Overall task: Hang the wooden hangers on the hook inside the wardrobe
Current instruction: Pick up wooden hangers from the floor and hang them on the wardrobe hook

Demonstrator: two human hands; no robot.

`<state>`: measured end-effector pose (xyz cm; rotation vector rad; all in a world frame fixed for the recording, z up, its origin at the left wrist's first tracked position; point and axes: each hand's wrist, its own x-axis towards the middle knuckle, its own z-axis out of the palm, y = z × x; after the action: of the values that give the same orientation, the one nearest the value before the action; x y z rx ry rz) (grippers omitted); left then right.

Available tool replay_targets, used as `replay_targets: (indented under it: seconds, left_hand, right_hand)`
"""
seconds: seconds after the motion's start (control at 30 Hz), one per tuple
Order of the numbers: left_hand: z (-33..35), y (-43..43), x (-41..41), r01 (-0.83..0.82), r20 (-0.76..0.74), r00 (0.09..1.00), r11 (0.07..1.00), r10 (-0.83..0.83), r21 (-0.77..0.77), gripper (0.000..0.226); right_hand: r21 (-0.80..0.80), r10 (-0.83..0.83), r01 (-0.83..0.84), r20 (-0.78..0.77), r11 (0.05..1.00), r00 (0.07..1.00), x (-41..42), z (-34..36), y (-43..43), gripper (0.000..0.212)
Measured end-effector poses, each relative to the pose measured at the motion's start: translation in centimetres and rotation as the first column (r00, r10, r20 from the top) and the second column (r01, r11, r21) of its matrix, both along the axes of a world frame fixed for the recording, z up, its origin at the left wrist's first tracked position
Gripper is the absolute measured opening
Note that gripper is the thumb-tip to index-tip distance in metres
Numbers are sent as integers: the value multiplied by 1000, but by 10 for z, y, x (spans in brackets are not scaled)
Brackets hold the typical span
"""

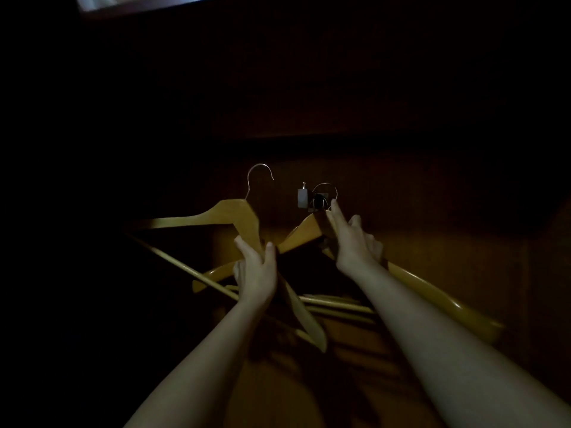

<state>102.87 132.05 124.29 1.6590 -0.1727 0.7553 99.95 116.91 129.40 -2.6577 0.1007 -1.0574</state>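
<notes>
Inside the dark wardrobe, my left hand (256, 270) grips a light wooden hanger (228, 219) by its right shoulder; its metal hook points up, free in the air. My right hand (352, 239) holds a second wooden hanger (304, 233) at its neck. That hanger's wire hook loops at the small metal wall hook (304, 196) on the back panel; whether it rests on it I cannot tell. Below my hands, more wooden hangers (216, 274) overlap, their bars crossing.
The wardrobe's brown back panel (432, 211) lies straight ahead, with a dark shelf edge (340, 143) above the hook. The left side is black shadow. A bright strip (123, 1) shows at the top left.
</notes>
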Motion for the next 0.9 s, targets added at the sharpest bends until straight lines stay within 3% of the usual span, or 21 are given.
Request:
replay_targets:
  seconds: [0.1, 0.2, 0.33, 0.6, 0.7, 0.8, 0.9]
  left_hand:
    - [-6, 0, 7, -28, -38, 999, 999, 29, 36, 49]
    - [-15, 3, 8, -75, -7, 997, 996, 75, 45, 46]
    - [-23, 8, 9, -72, -22, 997, 996, 74, 57, 44]
    - [-20, 13, -15, 44, -93, 995, 994, -35, 98, 59]
    - [-24, 19, -18, 83, -85, 993, 994, -77, 70, 59]
    - [-35, 29, -26, 139, -75, 988, 988, -134, 61, 56]
    - [-50, 43, -48, 228, -52, 973, 973, -226, 35, 54]
  right_hand:
    - [68, 62, -64, 28, 996, 998, 10, -8, 8, 75]
    - [197, 29, -39, 55, 980, 998, 20, -18, 16, 60]
    - [-128, -78, 90, 94, 988, 992, 9, -22, 24, 47]
    - [-81, -60, 66, 75, 994, 995, -8, -23, 24, 50]
    - [-166, -87, 101, 93, 981, 992, -19, -35, 24, 54]
    - [-226, -87, 112, 117, 968, 989, -35, -51, 26, 43]
    - [-230, -61, 74, 62, 970, 996, -52, -69, 29, 51]
